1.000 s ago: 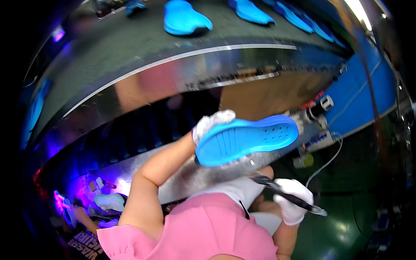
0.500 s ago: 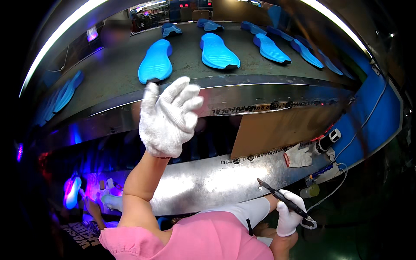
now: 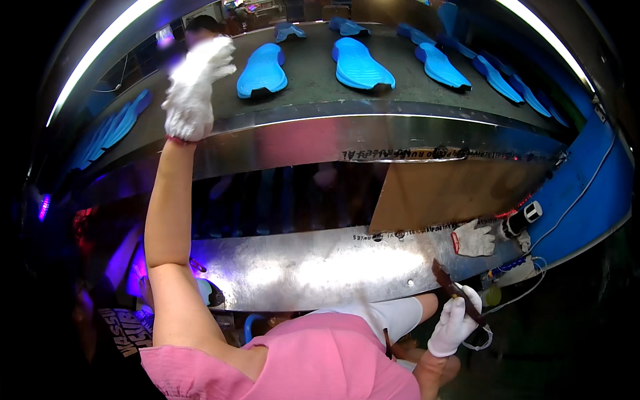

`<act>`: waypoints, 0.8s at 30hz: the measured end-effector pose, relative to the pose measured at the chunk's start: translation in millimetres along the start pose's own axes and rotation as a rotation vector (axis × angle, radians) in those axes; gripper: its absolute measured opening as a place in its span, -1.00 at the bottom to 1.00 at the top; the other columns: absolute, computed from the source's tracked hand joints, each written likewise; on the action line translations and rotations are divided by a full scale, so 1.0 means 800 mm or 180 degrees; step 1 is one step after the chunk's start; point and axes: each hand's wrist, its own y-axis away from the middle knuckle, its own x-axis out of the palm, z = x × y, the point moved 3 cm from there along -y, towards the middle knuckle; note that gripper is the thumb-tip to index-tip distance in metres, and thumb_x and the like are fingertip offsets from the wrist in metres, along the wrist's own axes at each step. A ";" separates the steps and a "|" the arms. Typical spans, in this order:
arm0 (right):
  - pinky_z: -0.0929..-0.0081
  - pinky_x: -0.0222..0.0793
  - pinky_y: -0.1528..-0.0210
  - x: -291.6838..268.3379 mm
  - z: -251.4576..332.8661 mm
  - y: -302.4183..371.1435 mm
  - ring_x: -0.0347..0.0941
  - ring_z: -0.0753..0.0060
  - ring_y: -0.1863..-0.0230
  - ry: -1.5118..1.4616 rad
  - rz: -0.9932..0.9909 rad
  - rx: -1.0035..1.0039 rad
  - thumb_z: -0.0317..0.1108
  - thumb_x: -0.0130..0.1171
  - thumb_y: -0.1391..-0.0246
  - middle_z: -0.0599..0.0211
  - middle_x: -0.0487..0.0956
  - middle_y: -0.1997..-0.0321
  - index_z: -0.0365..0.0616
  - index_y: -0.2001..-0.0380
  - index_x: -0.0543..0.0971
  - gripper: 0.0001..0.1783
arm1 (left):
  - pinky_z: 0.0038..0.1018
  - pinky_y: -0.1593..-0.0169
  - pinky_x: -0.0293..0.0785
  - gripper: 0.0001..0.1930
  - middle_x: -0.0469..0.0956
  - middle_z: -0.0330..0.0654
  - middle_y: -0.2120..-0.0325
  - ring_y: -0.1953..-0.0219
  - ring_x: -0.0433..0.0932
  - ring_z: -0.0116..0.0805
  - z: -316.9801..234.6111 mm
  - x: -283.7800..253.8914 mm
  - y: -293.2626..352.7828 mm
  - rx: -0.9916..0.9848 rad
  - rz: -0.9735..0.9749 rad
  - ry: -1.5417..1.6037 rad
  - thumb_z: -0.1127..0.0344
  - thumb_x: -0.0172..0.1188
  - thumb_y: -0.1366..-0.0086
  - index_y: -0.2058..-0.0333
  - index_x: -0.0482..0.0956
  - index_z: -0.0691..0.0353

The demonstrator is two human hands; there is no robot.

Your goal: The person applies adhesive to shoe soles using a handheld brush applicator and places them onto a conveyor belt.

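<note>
My left hand [image 3: 193,90], in a white knit glove, is stretched out over the far surface [image 3: 307,87], its fingers extended and slightly blurred. Nothing shows in it. To its right lie blue shoe insoles, the nearest a broad blue insole [image 3: 261,70] and beyond it another blue insole [image 3: 360,63]. Low at the right, my gloved right hand [image 3: 455,327] closes around a dark pen-like tool [image 3: 445,277]. Its narrow tip points up and left over the edge of the metal shelf. A pale loop hangs beside that hand; the tool's exact kind is unclear.
A metal shelf [image 3: 320,267] runs below the raised surface. A cardboard sheet [image 3: 440,193] leans at its back, and a spare white glove [image 3: 473,239] lies beside a black-and-white cylinder [image 3: 523,219]. More insoles [image 3: 113,130] stand at the far left. A white cable [image 3: 580,183] hangs at the right.
My left hand has reached farther left and away over the surface. The view has shifted, moving the scene to the right. My right hand still grips the tool, now turned steeper.
</note>
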 end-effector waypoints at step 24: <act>0.53 0.42 0.11 0.002 0.001 0.004 0.49 0.44 0.24 -0.0028 0.0367 0.0521 -0.45 0.16 -0.06 0.19 0.55 0.23 -0.38 0.17 0.44 -0.72 | -0.28 -0.26 0.22 -0.22 0.33 0.13 -0.15 -0.21 0.28 0.01 -0.018 0.060 -0.049 0.0421 0.1617 -0.4123 -0.31 -0.12 -0.25 -0.05 0.43 0.39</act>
